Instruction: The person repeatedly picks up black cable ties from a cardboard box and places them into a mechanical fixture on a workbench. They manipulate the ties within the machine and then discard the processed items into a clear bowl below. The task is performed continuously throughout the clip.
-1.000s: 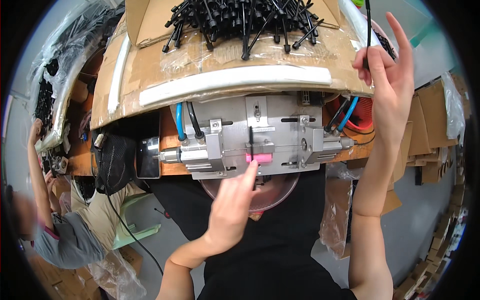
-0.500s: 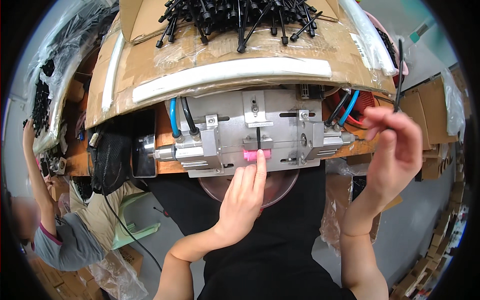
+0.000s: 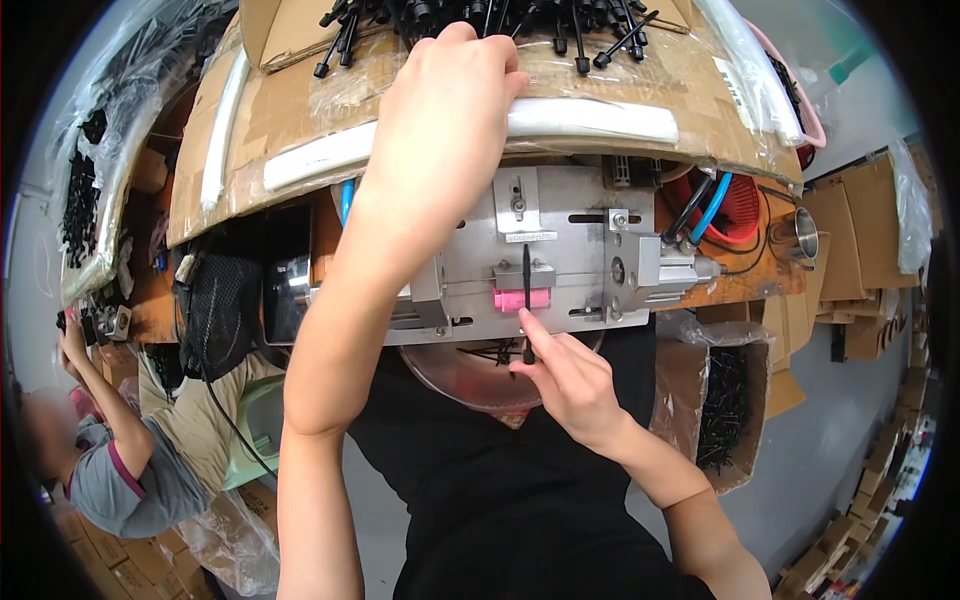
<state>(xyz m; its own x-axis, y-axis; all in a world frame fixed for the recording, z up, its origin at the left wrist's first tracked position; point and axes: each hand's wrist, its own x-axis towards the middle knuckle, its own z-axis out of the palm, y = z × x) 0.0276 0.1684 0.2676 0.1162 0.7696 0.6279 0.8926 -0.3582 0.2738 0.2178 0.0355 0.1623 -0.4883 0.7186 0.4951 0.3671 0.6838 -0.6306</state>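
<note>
My right hand [image 3: 578, 385] pinches a thin black plastic rod [image 3: 527, 268] near its lower end. The rod lies across a pink block [image 3: 508, 300] on a grey metal fixture [image 3: 580, 275], its far end near an upright stop bracket [image 3: 517, 205]. My left hand [image 3: 440, 110] reaches over the cardboard to a pile of black rods with capped ends [image 3: 580, 40]. Its fingers are curled at the pile; their tips are hidden, so what they hold cannot be made out.
Cylinders with blue hoses [image 3: 712, 210] flank the fixture. Below its front edge sits a clear bowl [image 3: 440, 375] with black rods. A carton of black parts [image 3: 735, 420] stands at right, near a metal cup [image 3: 797, 235] and red basket [image 3: 738, 205]. Another person [image 3: 130, 470] sits at left.
My left hand has gone from the pink block up to the rod pile. My right hand, earlier raised at the right with a black rod, has come to the fixture and grips a rod there.
</note>
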